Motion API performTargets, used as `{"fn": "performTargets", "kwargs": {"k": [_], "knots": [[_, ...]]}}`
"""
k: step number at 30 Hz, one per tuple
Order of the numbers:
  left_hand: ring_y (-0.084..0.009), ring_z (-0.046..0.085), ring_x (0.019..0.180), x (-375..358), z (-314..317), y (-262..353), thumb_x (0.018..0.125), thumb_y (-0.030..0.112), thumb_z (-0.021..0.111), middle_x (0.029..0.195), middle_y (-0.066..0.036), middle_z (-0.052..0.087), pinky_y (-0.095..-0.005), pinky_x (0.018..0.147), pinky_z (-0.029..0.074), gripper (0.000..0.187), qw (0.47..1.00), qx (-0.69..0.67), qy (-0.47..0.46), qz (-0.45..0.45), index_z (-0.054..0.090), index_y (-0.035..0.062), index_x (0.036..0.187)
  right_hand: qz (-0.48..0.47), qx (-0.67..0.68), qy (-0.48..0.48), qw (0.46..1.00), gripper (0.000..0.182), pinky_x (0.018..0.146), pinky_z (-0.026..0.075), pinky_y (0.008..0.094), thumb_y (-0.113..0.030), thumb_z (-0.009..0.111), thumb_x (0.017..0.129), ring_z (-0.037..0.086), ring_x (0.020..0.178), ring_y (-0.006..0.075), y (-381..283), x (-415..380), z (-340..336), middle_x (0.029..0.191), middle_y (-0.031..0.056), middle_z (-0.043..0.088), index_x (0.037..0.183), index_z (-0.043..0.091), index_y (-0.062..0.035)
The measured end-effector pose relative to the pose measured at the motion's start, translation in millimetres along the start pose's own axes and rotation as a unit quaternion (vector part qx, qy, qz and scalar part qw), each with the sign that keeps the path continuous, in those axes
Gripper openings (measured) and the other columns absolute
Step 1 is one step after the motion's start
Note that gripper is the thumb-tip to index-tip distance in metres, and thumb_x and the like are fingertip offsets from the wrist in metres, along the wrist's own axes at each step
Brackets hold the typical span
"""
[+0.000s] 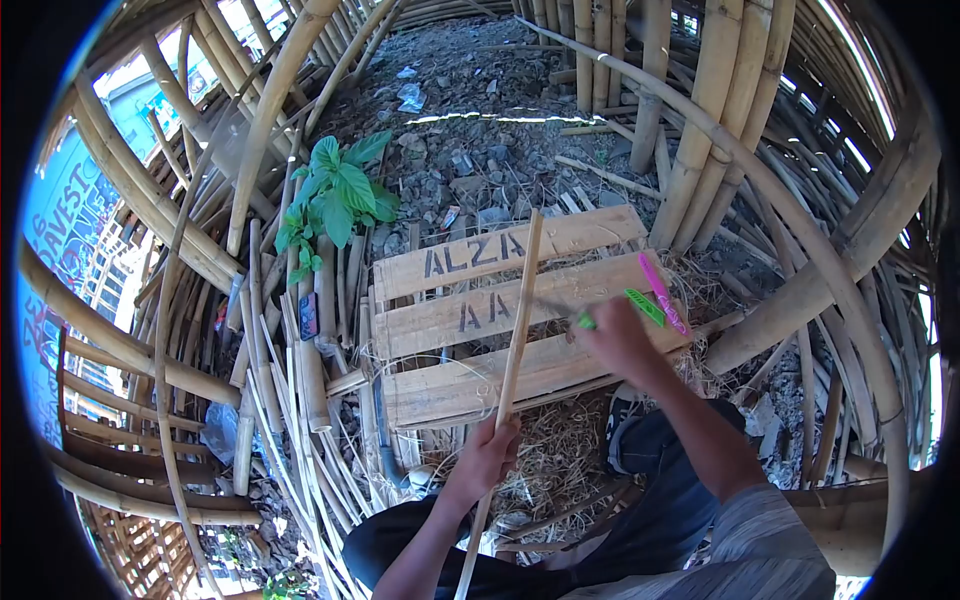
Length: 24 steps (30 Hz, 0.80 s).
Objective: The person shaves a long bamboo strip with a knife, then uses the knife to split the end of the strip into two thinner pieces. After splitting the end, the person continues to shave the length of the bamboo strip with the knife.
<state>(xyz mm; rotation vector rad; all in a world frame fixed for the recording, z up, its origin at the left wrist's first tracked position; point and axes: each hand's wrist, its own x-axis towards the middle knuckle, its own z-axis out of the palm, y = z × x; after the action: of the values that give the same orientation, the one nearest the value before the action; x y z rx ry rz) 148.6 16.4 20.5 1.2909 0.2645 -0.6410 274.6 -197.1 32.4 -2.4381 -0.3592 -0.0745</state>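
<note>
My left hand [483, 462] is closed around a long split bamboo strip [521, 325], which slants up across a slatted wooden crate [440, 392]. In my right hand [615, 335], over the crate's right half, is a knife [585, 320] with a green handle. Its blade, partly blurred, points left toward the strip. Just beyond my right hand, a bright green plastic piece [645, 306] and a long pink plastic piece [656, 282] lie on the slats.
Thin bamboo strips [290, 400] lean in a bundle at left, near a leafy green plant [338, 190]. A thick bamboo pole [790, 300] slants at right. Shavings [560, 460] cover the ground below the crate. Rubble [450, 85] lies behind it.
</note>
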Motion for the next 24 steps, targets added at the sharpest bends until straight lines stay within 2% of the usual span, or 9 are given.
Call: {"fn": "performTargets", "kwargs": {"k": [3, 7, 9, 11, 14, 17, 18, 22, 24], "knots": [[-0.0043, 0.031, 0.043, 5, -1, -3, 0.095, 0.021, 0.044, 0.056, 0.005, 0.035, -0.0225, 0.038, 0.023, 0.023, 0.999, 0.023, 0.038, 0.010, 0.042, 0.0085, 0.076, -0.169, -0.066, -0.015, 0.983, 0.012, 0.054, 0.048, 0.0404, -0.012, 0.066, 0.071, 0.058, 0.051, 0.0275, -25, -25, 35, 0.054, 0.0136, 0.057, 0.066, 0.062, -0.0028], [-0.0048, 0.031, 0.044, 0, 7, 2, 0.096, 0.021, 0.043, 0.056, 0.004, 0.036, -0.0232, 0.039, 0.024, 0.024, 0.995, 0.072, 0.067, 0.021, 0.042, 0.0079, 0.076, -0.146, -0.081, -0.040, 0.985, 0.010, 0.056, 0.048, 0.0417, -0.013, 0.065, 0.071, 0.061, 0.056, 0.0310, -14, -12, 45, 0.058, 0.0161, 0.059, 0.070, 0.064, -0.0034], [-0.0049, 0.031, 0.044, 0, 8, 0, 0.096, 0.021, 0.043, 0.056, 0.004, 0.037, -0.0235, 0.039, 0.025, 0.024, 0.989, 0.116, 0.089, 0.034, 0.042, 0.0078, 0.076, -0.065, -0.119, 0.051, 0.989, 0.009, 0.056, 0.049, 0.0415, -0.013, 0.065, 0.071, 0.061, 0.055, 0.0303, 1, 12, 32, 0.059, 0.0157, 0.059, 0.072, 0.066, -0.0041], [-0.0039, 0.026, 0.038, 3, 5, -7, 0.095, 0.016, 0.043, 0.055, 0.006, 0.032, -0.0225, 0.034, 0.020, 0.019, 0.995, 0.062, 0.073, 0.042, 0.039, 0.0109, 0.078, -0.078, -0.132, 0.070, 0.986, 0.009, 0.055, 0.049, 0.0409, -0.013, 0.065, 0.071, 0.061, 0.054, 0.0289, 2, 10, 33, 0.058, 0.0155, 0.059, 0.071, 0.066, -0.0042], [-0.0039, 0.026, 0.038, 3, 2, 0, 0.095, 0.016, 0.042, 0.054, 0.006, 0.032, -0.0224, 0.034, 0.020, 0.018, 0.998, -0.007, 0.067, -0.004, 0.039, 0.0106, 0.078, -0.143, -0.092, -0.052, 0.984, 0.006, 0.056, 0.050, 0.0408, -0.012, 0.064, 0.068, 0.061, 0.054, 0.0291, -20, -24, 55, 0.059, 0.0138, 0.060, 0.066, 0.064, -0.0061], [-0.0040, 0.026, 0.037, 3, 1, -7, 0.095, 0.017, 0.042, 0.054, 0.006, 0.032, -0.0223, 0.034, 0.020, 0.018, 0.994, 0.068, 0.087, 0.026, 0.039, 0.0110, 0.078, -0.214, -0.073, -0.026, 0.974, 0.005, 0.056, 0.050, 0.0407, -0.012, 0.064, 0.067, 0.062, 0.055, 0.0294, -18, -27, 67, 0.059, 0.0133, 0.060, 0.066, 0.063, -0.0065], [-0.0040, 0.026, 0.037, 2, 0, -8, 0.095, 0.017, 0.042, 0.054, 0.006, 0.032, -0.0223, 0.034, 0.020, 0.018, 0.993, 0.071, 0.087, 0.022, 0.039, 0.0110, 0.078, -0.144, -0.078, -0.035, 0.986, 0.008, 0.057, 0.050, 0.0407, -0.013, 0.065, 0.067, 0.062, 0.056, 0.0302, -14, -17, 65, 0.059, 0.0142, 0.060, 0.066, 0.063, -0.0057], [-0.0049, 0.032, 0.041, 3, -1, -2, 0.096, 0.020, 0.042, 0.055, 0.004, 0.036, -0.0230, 0.037, 0.025, 0.021, 0.992, 0.086, 0.088, 0.017, 0.041, 0.0089, 0.078, -0.183, -0.098, 0.017, 0.978, 0.014, 0.054, 0.051, 0.0415, -0.018, 0.064, 0.068, 0.063, 0.055, 0.0299, -5, -2, 60, 0.058, 0.0156, 0.061, 0.062, 0.064, -0.0047], [-0.0057, 0.037, 0.044, 3, -2, 0, 0.096, 0.022, 0.042, 0.057, 0.003, 0.040, -0.0233, 0.040, 0.030, 0.024, 0.991, 0.102, 0.087, 0.017, 0.043, 0.0067, 0.078, -0.135, -0.089, -0.016, 0.987, 0.012, 0.057, 0.050, 0.0425, -0.016, 0.065, 0.067, 0.062, 0.056, 0.0317, -13, -11, 65, 0.059, 0.0145, 0.060, 0.063, 0.063, -0.0043]]}}
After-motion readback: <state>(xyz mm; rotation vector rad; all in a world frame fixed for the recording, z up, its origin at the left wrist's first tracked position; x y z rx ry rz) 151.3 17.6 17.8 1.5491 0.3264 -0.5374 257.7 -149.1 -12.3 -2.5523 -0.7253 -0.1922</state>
